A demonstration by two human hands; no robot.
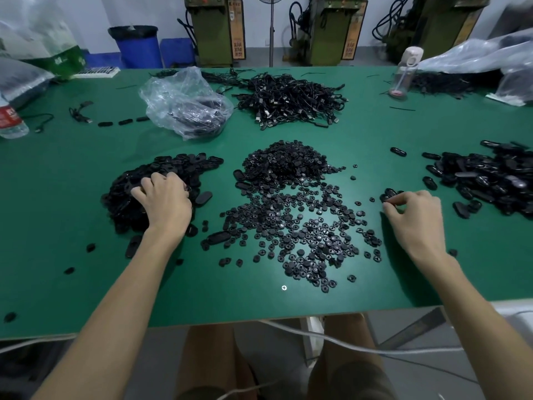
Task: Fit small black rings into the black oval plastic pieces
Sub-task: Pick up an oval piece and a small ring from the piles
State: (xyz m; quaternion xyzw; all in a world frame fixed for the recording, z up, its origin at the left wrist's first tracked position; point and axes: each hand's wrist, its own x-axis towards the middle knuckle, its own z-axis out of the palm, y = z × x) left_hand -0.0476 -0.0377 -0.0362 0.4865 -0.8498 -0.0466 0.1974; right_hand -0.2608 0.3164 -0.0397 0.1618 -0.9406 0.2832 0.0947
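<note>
Two hands work over a green table (403,134), both palm-down.

L hand (164,197): rests on the L pile of black oval pieces (178,166). Fingers are curled down with the tips buried among the parts. Cannot tell whether a piece is gripped.

R hand (415,217): near the table surface, between the ring spread and the R pile. Opening is narrow. Thumb and forefinger tips close on a small black part (388,197) at the L edge of the hand. Cannot tell whether it is a ring, an oval piece or both. Remaining fingers are loosely curled.

Task parts, approx. layout:
- Small black rings (288,168): heaped at table centre, thinning into a wide scatter toward the near edge, between the two forearms.
- A 2nd pile of oval pieces (490,180): far R, well apart from the L pile. Strays lie just beyond the R fingertips.
- Several single oval pieces lie mixed into the L edge of the ring scatter.

Other items:
- Clear plastic bag (184,102) with dark contents, behind the L pile.
- Heap of black cables (291,96) behind the rings.
- Water bottle (11,119) at the L table edge.
- Clear drink bottle (403,73), upright, at rear R.
- Screw head (284,288) in the table near the front edge.
</note>
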